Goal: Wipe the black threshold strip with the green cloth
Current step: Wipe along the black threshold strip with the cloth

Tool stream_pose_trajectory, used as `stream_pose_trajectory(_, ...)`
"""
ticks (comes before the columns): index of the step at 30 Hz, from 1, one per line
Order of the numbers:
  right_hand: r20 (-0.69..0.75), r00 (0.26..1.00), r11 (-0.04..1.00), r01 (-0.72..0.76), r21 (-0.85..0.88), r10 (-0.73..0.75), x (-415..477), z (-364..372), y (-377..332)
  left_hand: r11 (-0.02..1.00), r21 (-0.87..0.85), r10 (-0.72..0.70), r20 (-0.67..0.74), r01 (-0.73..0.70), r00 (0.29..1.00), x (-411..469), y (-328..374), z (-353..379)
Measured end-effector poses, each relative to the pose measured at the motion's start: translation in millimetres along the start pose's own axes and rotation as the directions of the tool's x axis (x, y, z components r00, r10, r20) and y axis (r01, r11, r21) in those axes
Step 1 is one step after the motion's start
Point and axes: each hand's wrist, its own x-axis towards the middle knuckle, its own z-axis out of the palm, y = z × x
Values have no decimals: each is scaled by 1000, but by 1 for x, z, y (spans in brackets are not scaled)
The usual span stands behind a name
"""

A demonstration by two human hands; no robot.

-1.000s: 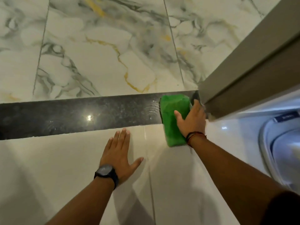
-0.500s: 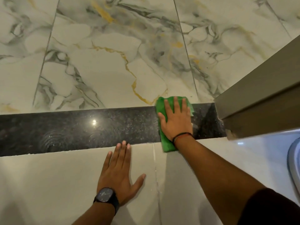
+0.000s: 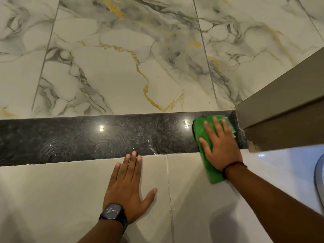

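The black threshold strip (image 3: 105,137) runs left to right across the floor, speckled and glossy with faint circular wipe marks. A folded green cloth (image 3: 199,127) lies across its right end, reaching down onto the plain tile. My right hand (image 3: 220,146) presses flat on the cloth with fingers spread, a dark band on the wrist. My left hand (image 3: 128,186) rests palm down on the plain beige tile just below the strip, fingertips at its edge, a dark watch on the wrist.
Marbled white, grey and gold tiles (image 3: 122,67) lie beyond the strip. A grey-brown door frame (image 3: 280,120) meets the strip's right end. A white rounded fixture (image 3: 319,172) sits at the right edge. Plain tile (image 3: 52,199) fills the near floor.
My right hand has slid the green cloth along the strip, leftward from the door frame and now back toward it. The left hand stays planted on the tile.
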Motion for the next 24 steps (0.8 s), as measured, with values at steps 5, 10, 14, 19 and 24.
stream_pose_trajectory(5, -52, 968, 968, -248, -36, 246, 41, 4, -40, 1000, 5, 6, -7, -6, 1000, 1, -1, 1)
stream_pose_trajectory(10, 29, 999, 997, 32, -70, -30, 64, 12, -136, 1000, 11, -16, -20, 16, 1000, -2, 0, -2)
stream_pose_trajectory(14, 89, 938, 940, 339, -28, -336, 27, 19, -164, 985, 8, -169, -76, 170, 983, -8, -14, -5)
stream_pose_trajectory(19, 88, 874, 877, 481, -20, -477, -8, 18, -109, 971, 33, -232, -95, 236, 968, -16, -46, -9)
stream_pose_trajectory(24, 25, 993, 992, 117, -52, -116, 8, 10, -67, 963, 44, -261, -89, 266, 961, -19, -60, -13)
